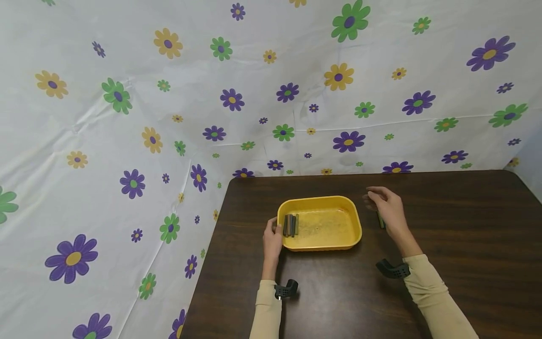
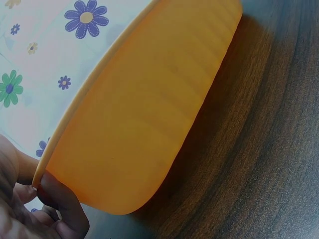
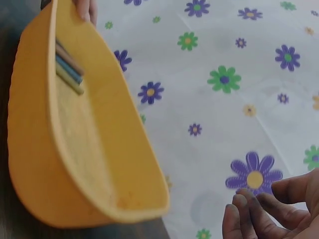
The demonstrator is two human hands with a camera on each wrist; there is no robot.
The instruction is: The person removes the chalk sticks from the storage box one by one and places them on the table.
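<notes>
A yellow plastic tub [image 1: 326, 241] stands on the dark table. My left hand [image 1: 272, 241] pinches the rim at its left end; in the left wrist view, finger and thumb [image 2: 60, 201] bend over that rim. Inside, by the left wall, several short sticks like chalk or pastels [image 1: 290, 225] lie side by side, in dark, brown and yellow-green tones. My right hand [image 1: 391, 212] hovers to the right of the tub, fingers loosely bent. The right wrist view has nothing between its fingers [image 3: 246, 214]. A green stick [image 1: 381, 220] lies on the table, partly hidden by this hand.
The brown wood-grain table [image 1: 466, 245] reaches to the right and toward me. A white cloth with flowers [image 1: 254, 84] hangs behind the table and along its left side. Each wrist wears a black strap mount [image 1: 393, 269].
</notes>
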